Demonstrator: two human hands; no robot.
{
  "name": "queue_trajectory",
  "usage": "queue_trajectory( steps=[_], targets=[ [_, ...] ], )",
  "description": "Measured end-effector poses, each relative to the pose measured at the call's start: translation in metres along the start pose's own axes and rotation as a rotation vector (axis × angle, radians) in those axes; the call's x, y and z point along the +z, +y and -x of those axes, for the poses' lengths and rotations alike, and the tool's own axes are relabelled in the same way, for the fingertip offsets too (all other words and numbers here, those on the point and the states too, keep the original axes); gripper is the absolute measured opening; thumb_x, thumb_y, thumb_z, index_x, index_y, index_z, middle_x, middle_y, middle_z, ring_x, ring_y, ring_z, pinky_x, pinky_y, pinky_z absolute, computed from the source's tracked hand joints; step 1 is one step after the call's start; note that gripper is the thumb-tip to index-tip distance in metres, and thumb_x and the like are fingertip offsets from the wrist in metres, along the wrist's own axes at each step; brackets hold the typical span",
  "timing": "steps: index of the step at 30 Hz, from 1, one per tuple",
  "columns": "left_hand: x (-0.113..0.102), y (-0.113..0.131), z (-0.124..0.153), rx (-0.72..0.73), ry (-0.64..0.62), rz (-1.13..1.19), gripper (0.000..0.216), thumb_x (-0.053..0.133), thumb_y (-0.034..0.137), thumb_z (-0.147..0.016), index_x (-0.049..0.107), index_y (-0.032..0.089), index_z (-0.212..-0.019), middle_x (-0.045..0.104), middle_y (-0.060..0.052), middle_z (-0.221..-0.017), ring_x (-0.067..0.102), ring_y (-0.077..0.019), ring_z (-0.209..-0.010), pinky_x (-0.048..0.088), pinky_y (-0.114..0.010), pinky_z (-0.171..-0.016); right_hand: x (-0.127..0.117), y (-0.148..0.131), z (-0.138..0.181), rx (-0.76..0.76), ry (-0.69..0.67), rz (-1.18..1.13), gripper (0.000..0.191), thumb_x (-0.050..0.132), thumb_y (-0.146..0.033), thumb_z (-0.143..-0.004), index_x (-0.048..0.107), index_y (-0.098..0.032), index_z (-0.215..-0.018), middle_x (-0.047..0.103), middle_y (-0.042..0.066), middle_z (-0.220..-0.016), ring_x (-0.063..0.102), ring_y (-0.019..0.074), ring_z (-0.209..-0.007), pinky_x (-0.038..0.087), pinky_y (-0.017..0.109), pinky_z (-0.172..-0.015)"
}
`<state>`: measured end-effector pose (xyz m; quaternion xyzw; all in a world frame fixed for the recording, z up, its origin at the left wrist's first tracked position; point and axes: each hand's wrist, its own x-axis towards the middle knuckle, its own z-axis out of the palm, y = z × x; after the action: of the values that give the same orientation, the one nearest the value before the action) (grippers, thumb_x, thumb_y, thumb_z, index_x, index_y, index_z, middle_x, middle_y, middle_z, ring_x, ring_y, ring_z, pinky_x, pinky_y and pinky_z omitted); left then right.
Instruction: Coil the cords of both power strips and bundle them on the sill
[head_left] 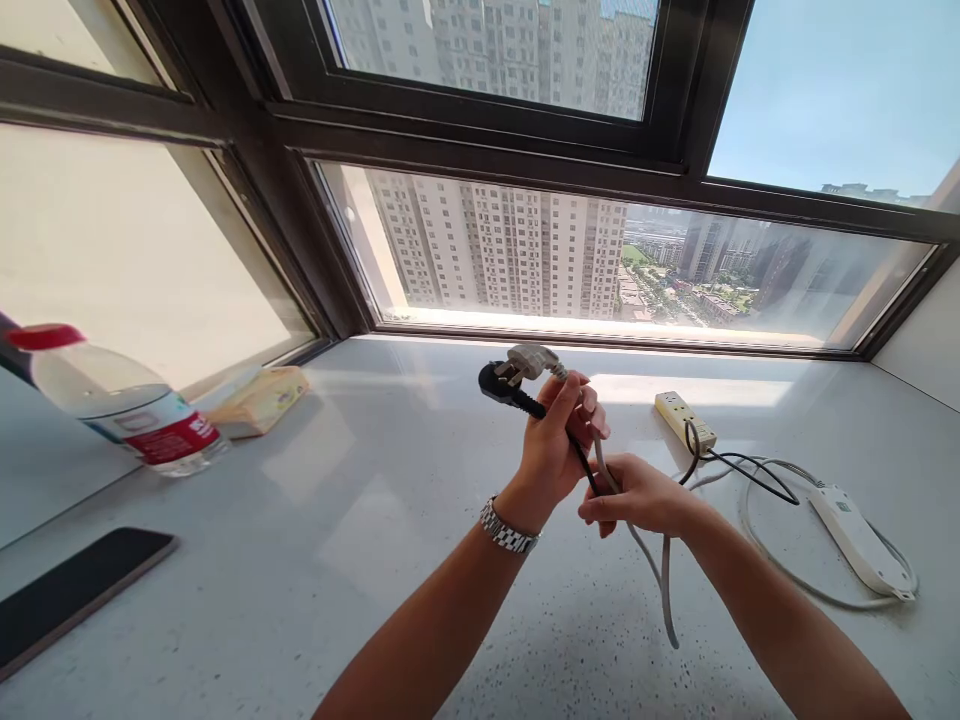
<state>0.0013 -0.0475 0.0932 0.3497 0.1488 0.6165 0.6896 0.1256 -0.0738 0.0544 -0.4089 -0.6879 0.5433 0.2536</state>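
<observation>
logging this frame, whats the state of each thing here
left hand: closed around both cords just below the plugs
right hand: pinching the cords lower down
black plug: unplugged, held up
grey plug: unplugged, held up
yellow power strip: lying flat
white power strip: lying flat
water bottle: capped, partly full
phone: screen dark

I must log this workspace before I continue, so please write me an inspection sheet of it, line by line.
Surface: pale speckled stone sill, sunlit.
Job's things: black plug and grey plug, side by side above the left fist.
Clutter: clear water bottle with red cap lying on its side; yellow tissue pack; black phone.
Hands: left hand grips both cords; right hand pinches them lower down.
Cables: black cord and grey cord run to a cream power strip and a white power strip.
Surroundings: dark-framed window, tower blocks outside.
</observation>
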Motion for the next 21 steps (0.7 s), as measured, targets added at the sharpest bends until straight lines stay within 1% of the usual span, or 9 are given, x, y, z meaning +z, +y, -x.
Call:
queue_trajectory(
  steps=[2, 4, 6, 8, 11, 15, 18, 20, 21],
  targets=[
    [-0.007, 0.011, -0.006, -0.016, 0.056, 0.071, 0.024, 0.072, 0.034, -0.078, 0.053, 0.020, -0.079, 0.041, 0.008, -0.057, 0.041, -0.0043, -0.044, 0.037, -0.014, -0.040, -0.006, 0.015, 0.000, 0.090, -0.090, 0.020, 0.031, 0.069, -0.042, -0.074, 0.063, -0.015, -0.088, 0.048, -0.007, -0.052, 0.049, 0.0088, -0.047, 0.040, 0.022, -0.048],
    [-0.014, 0.027, -0.011, 0.003, 0.128, 0.143, 0.021, 0.067, 0.032, -0.083, 0.052, 0.019, -0.076, 0.037, 0.009, -0.054, 0.036, -0.0031, -0.040, 0.030, -0.012, -0.036, -0.019, 0.026, 0.006, 0.161, -0.101, 0.109, 0.019, 0.066, -0.032, -0.075, 0.063, -0.015, -0.082, 0.041, -0.009, -0.048, 0.042, 0.0064, -0.043, 0.033, 0.020, -0.043],
    [-0.019, 0.047, -0.014, 0.062, 0.198, 0.194, 0.022, 0.058, 0.030, -0.090, 0.050, 0.019, -0.073, 0.034, 0.009, -0.051, 0.032, -0.0029, -0.037, 0.025, -0.012, -0.034, -0.036, 0.033, 0.017, 0.245, -0.088, 0.188, 0.013, 0.064, -0.028, -0.075, 0.061, -0.015, -0.079, 0.039, -0.009, -0.049, 0.036, 0.0050, -0.042, 0.029, 0.019, -0.042],
    [-0.023, 0.065, -0.015, 0.114, 0.257, 0.205, 0.025, 0.051, 0.028, -0.094, 0.050, 0.018, -0.071, 0.031, 0.009, -0.049, 0.028, -0.0031, -0.035, 0.023, -0.012, -0.033, -0.053, 0.037, 0.029, 0.295, -0.040, 0.258, 0.013, 0.062, -0.028, -0.076, 0.061, -0.016, -0.080, 0.039, -0.008, -0.051, 0.034, 0.0050, -0.044, 0.029, 0.019, -0.043],
    [-0.022, 0.083, -0.009, 0.174, 0.305, 0.178, 0.027, 0.052, 0.027, -0.093, 0.050, 0.018, -0.068, 0.027, 0.010, -0.047, 0.023, -0.0032, -0.033, 0.018, -0.013, -0.032, -0.074, 0.031, 0.044, 0.310, 0.027, 0.424, 0.016, 0.060, -0.032, -0.078, 0.061, -0.017, -0.082, 0.048, -0.004, -0.058, 0.043, 0.0078, -0.050, 0.035, 0.020, -0.047],
    [-0.013, 0.096, 0.006, 0.285, 0.290, 0.117, 0.030, 0.049, 0.026, -0.093, 0.050, 0.018, -0.064, 0.020, 0.009, -0.046, 0.017, -0.0038, -0.033, 0.014, -0.013, -0.031, -0.091, 0.008, 0.053, 0.319, 0.102, 0.730, 0.014, 0.057, -0.032, -0.080, 0.063, -0.020, -0.079, 0.061, 0.001, -0.067, 0.054, 0.0131, -0.058, 0.039, 0.024, -0.053],
    [-0.009, 0.109, 0.016, 0.375, 0.312, 0.097, 0.036, 0.039, 0.022, -0.095, 0.047, 0.018, -0.061, 0.016, 0.009, -0.046, 0.013, -0.0046, -0.034, 0.011, -0.014, -0.031, -0.097, -0.002, 0.057, 0.322, 0.074, 0.927, 0.011, 0.058, -0.028, -0.077, 0.068, -0.022, -0.076, 0.066, 0.003, -0.071, 0.059, 0.0186, -0.070, 0.040, 0.027, -0.059],
    [-0.010, 0.119, 0.020, 0.462, 0.345, 0.096, 0.038, 0.033, 0.020, -0.095, 0.043, 0.017, -0.058, 0.013, 0.009, -0.046, 0.010, -0.0047, -0.034, 0.009, -0.014, -0.030, -0.100, 0.000, 0.059, 0.377, 0.063, 1.026, 0.012, 0.060, -0.024, -0.074, 0.072, -0.025, -0.076, 0.069, 0.005, -0.075, 0.061, 0.0238, -0.082, 0.042, 0.030, -0.065],
    [-0.011, 0.123, 0.022, 0.509, 0.361, 0.095, 0.039, 0.031, 0.020, -0.095, 0.042, 0.017, -0.058, 0.013, 0.009, -0.046, 0.009, -0.0046, -0.034, 0.008, -0.014, -0.030, -0.102, 0.003, 0.061, 0.415, 0.078, 1.071, 0.015, 0.059, -0.023, -0.074, 0.073, -0.026, -0.078, 0.070, 0.005, -0.077, 0.061, 0.0257, -0.086, 0.043, 0.032, -0.070]
  ],
)
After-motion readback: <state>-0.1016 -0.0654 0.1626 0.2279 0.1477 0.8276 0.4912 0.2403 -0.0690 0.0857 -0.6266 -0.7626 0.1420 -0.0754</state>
